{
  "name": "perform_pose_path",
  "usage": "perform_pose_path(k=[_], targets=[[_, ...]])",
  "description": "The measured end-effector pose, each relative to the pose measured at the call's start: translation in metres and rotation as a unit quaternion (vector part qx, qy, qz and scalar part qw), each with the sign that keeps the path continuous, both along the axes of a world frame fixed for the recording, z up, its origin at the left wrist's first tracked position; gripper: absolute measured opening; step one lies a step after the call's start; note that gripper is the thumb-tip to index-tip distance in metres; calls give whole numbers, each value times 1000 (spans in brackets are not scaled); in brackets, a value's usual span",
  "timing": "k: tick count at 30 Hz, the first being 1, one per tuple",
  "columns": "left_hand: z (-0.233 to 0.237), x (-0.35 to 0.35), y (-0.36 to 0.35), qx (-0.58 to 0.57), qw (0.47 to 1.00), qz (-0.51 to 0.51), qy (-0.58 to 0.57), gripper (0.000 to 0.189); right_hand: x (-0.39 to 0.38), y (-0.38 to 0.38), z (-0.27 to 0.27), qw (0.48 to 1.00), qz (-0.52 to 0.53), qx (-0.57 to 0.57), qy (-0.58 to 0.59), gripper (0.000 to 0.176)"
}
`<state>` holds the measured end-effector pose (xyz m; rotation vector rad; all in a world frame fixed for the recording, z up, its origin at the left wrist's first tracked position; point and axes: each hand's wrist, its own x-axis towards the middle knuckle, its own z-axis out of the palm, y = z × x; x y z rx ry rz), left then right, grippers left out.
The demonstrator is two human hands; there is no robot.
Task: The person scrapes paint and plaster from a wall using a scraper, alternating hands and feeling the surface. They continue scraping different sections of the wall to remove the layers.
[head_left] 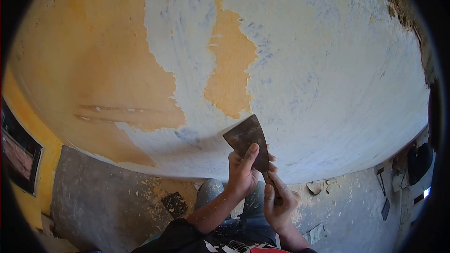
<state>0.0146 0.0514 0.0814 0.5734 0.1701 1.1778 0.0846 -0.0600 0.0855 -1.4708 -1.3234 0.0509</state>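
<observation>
Your dark shirt sits lowest; above it, your right hand is closed around the scraper handle, left hand fingers pressing its blade against the wall; hold the blade shallow under the yellow paint edge

Dull, stained metal scraper blade; rough, matt plaster wall.

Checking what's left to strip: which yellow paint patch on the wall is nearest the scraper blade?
The narrow upright patch in the middle, ending just above the scraper; the big patch spreads off to the left.
</observation>
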Motion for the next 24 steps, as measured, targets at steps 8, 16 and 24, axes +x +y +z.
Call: perform_pose_path(k=[8,16,24], targets=[[-1,3,-3,-5,1000,14,0,29,3,5,0,999,24,32,-11,35],[9,-4,0,-7,1000,4,12,28,-2,10,9,998,34,32,-32,35],[15,-8,3,8,1000,-2,12,29,0,7,12,998,32,-4,-52,33]])
